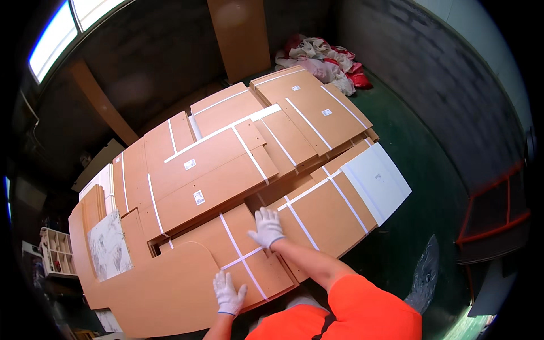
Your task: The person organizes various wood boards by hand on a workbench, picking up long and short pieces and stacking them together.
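My left hand (228,293), in a white glove, lies with fingers apart at the right edge of a large wood-coloured panel (164,289) with a rounded corner. Farther forward and to the right, my gloved right hand (267,228) is spread over a bundle of panels (241,224) bound with crossing white straps (242,258). Neither hand is closed around anything. Under the right forearm, another strapped stack (326,212) reaches to the right, with a white panel (378,180) at its end.
More strapped panel stacks (198,181) cover the middle and far side, some overhanging. A marbled white piece (109,246) lies at left. Crumpled sacks (326,62) are heaped by the far wall. Right of the stacks are green floor (416,141), a red-framed rack (493,215) and plastic wrap (425,275).
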### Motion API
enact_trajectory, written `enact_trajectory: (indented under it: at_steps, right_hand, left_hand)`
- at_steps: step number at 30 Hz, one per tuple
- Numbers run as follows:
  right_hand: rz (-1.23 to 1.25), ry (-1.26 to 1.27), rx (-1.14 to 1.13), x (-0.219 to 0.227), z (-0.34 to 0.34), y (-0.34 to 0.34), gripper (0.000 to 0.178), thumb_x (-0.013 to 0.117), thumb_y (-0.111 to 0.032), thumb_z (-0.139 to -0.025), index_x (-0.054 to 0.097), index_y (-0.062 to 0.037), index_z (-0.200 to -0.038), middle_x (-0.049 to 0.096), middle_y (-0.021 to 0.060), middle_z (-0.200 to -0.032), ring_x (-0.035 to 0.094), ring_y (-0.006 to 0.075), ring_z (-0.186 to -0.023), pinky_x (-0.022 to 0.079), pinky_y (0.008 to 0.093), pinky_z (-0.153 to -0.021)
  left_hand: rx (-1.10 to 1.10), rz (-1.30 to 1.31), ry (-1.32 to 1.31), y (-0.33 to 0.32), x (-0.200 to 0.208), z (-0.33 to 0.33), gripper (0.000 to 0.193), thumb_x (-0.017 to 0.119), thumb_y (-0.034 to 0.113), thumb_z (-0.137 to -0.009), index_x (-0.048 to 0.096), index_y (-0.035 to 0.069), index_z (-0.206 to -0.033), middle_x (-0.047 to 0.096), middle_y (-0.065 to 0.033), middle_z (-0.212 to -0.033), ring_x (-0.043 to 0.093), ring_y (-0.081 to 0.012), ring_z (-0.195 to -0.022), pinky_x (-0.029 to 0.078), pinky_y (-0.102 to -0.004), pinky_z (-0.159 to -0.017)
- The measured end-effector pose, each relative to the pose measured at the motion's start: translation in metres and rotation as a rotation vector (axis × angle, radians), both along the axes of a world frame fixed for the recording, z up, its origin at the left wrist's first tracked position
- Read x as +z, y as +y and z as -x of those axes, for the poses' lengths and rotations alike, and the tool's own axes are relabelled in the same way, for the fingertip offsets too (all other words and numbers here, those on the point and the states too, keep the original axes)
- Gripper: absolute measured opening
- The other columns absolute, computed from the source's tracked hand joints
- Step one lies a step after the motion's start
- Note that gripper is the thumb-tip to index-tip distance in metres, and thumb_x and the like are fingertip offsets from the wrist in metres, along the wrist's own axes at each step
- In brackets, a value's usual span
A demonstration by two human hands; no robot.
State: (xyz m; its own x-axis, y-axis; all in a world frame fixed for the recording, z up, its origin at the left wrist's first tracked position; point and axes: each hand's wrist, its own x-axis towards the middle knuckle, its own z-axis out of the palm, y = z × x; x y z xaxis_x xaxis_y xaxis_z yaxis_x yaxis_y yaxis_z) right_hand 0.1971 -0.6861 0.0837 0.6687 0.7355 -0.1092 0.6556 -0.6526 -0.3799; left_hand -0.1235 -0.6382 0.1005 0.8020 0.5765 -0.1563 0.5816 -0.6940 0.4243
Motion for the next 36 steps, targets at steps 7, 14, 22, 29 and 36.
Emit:
enact_trajectory:
  at_steps: [7, 14, 22, 29, 36]
  right_hand:
    - [-0.015, 0.585, 0.733, 0.042, 0.270, -0.126, 0.067, 0.069, -0.048, -0.092, 0.063, -0.0012, -0.139, 0.064, 0.0224, -0.140, 0.062, 0.0404, -0.128, 0.048, 0.0465, -0.110]
    - [0.649, 0.569, 1.200, 0.025, 0.401, -0.121, 0.074, 0.063, -0.057, -0.095, 0.061, -0.0017, -0.144, 0.065, 0.0219, -0.143, 0.061, 0.0391, -0.133, 0.048, 0.0422, -0.112]
    - [0.779, 0.127, 1.375, -0.011, 0.586, -0.094, 0.066, 0.065, -0.059, -0.091, 0.075, -0.0031, -0.125, 0.073, 0.0199, -0.129, 0.067, 0.0355, -0.124, 0.052, 0.0415, -0.105]
    - [0.948, -0.139, 1.583, -0.053, 0.755, -0.023, 0.063, 0.062, -0.060, -0.093, 0.078, -0.0049, -0.119, 0.074, 0.0196, -0.126, 0.067, 0.0370, -0.124, 0.051, 0.0437, -0.105]
    - [0.754, -0.229, 1.736, -0.060, 1.054, 0.061, 0.065, 0.066, -0.059, -0.090, 0.077, -0.0015, -0.118, 0.074, 0.0219, -0.123, 0.068, 0.0400, -0.121, 0.053, 0.0481, -0.101]
  left_hand:
    - [0.305, 0.212, 0.030, -0.150, 0.010, 0.157, 0.076, 0.078, 0.044, -0.083, 0.057, 0.001, -0.142, 0.053, -0.0273, -0.151, 0.048, -0.0425, -0.142, 0.035, -0.0552, -0.121]
    - [1.070, 0.477, -0.106, -0.315, 0.001, 0.350, 0.074, 0.069, 0.050, -0.094, 0.057, -0.002, -0.145, 0.061, -0.0249, -0.144, 0.059, -0.0391, -0.134, 0.047, -0.0437, -0.114]
    - [1.735, 0.745, -0.308, -0.503, -0.023, 0.573, 0.059, 0.069, 0.050, -0.095, 0.069, 0.002, -0.128, 0.075, -0.0196, -0.119, 0.071, -0.0359, -0.113, 0.054, -0.0423, -0.099]
    - [1.934, 0.084, -0.667, -0.422, -0.007, 0.831, 0.056, 0.073, 0.040, -0.096, 0.065, -0.004, -0.131, 0.074, -0.0204, -0.124, 0.072, -0.0282, -0.117, 0.055, -0.0375, -0.101]
    - [2.200, 0.084, -0.895, -0.440, 0.015, 0.997, 0.055, 0.073, 0.033, -0.098, 0.062, -0.005, -0.136, 0.071, -0.0235, -0.131, 0.069, -0.0276, -0.124, 0.053, -0.0361, -0.106]
